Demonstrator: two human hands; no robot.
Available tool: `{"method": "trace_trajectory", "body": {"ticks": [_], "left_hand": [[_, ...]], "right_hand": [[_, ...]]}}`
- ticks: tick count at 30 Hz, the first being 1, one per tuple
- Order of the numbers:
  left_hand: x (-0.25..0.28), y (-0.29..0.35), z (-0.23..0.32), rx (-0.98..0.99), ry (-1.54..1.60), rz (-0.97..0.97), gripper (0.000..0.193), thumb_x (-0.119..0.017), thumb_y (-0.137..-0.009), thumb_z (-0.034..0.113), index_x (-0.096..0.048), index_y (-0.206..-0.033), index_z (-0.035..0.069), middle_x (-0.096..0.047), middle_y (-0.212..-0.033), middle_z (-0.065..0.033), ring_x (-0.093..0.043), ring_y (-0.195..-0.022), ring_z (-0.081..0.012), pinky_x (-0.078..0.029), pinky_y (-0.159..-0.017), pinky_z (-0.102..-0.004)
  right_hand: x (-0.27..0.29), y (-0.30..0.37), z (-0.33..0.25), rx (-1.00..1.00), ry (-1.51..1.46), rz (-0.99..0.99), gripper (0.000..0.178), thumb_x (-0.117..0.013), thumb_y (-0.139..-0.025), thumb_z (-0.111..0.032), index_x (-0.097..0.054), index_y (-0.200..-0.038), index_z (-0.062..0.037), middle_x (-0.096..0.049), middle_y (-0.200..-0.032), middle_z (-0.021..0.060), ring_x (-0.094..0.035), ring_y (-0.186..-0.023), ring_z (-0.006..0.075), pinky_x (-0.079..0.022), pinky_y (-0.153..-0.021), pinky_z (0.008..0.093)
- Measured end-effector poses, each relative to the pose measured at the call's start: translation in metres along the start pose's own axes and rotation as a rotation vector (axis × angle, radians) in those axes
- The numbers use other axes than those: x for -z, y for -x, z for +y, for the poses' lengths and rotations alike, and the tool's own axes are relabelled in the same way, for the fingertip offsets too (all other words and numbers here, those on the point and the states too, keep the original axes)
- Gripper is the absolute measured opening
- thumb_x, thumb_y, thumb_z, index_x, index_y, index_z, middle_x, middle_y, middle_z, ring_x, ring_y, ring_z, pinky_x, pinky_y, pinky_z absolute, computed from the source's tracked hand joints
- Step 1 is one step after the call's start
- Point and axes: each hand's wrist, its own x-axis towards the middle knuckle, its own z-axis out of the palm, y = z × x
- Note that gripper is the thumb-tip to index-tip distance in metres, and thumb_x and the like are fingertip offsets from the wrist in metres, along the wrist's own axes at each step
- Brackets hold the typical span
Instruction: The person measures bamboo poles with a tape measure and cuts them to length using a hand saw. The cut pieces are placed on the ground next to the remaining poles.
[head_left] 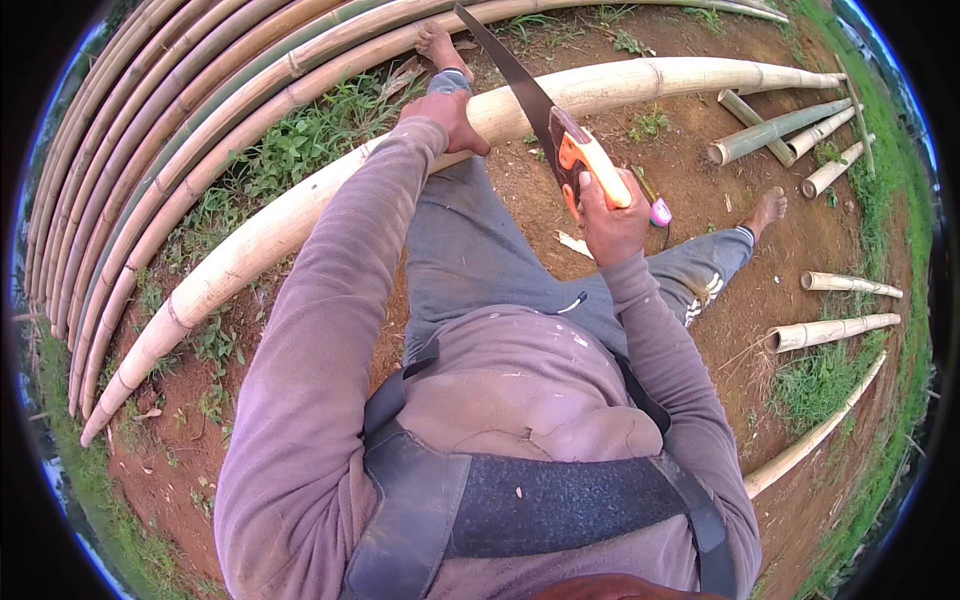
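A long, thick, pale bamboo pole [270,230] lies across in front of me, from the near left to the far right. My left hand [447,118] is wrapped over the pole, pressing on it near my left leg. In my right hand [612,215] is a handsaw [520,85], gripped by its orange and brown handle. Its dark blade slants up and to the left across the pole, just right of my left hand. Whether the teeth have cut into the bamboo cannot be made out.
Several long bamboo poles [165,150] lie side by side at the left. Short cut bamboo pieces [770,132] are scattered at the right, with more bamboo lengths [835,332] nearer. A small pink round object [660,212] rests on the brown soil beside my right hand. My bare feet flank the work.
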Motion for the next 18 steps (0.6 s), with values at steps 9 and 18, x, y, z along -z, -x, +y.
{"method": "trace_trajectory", "body": {"ticks": [9, 18], "left_hand": [[-0.006, -0.002, -0.004, 0.004, 0.014, -0.035, 0.101, -0.086, -0.065, 0.059, -0.054, -0.149, 0.012, -0.069, -0.133, -0.0174, -0.066, -0.124, -0.0349, -0.053, -0.105, -0.0433], [0.003, -0.002, -0.010, -0.012, 0.001, -0.054, 0.103, -0.086, -0.063, 0.058, -0.055, -0.149, 0.013, -0.070, -0.131, -0.0179, -0.067, -0.123, -0.0358, -0.053, -0.104, -0.0439]], "right_hand": [[0.066, 0.085, -0.004, 0.028, 0.121, -0.029, 0.017, -0.072, -0.098, -0.006, -0.067, -0.111, 0.0041, -0.070, -0.090, 0.0073, -0.063, -0.069, 0.0065, -0.052, -0.062, 0.0247], [0.052, 0.061, 0.000, 0.014, 0.125, -0.056, 0.015, -0.073, -0.097, -0.004, -0.069, -0.110, 0.0037, -0.070, -0.094, 0.0053, -0.063, -0.075, 0.0092, -0.052, -0.066, 0.0263]]}}
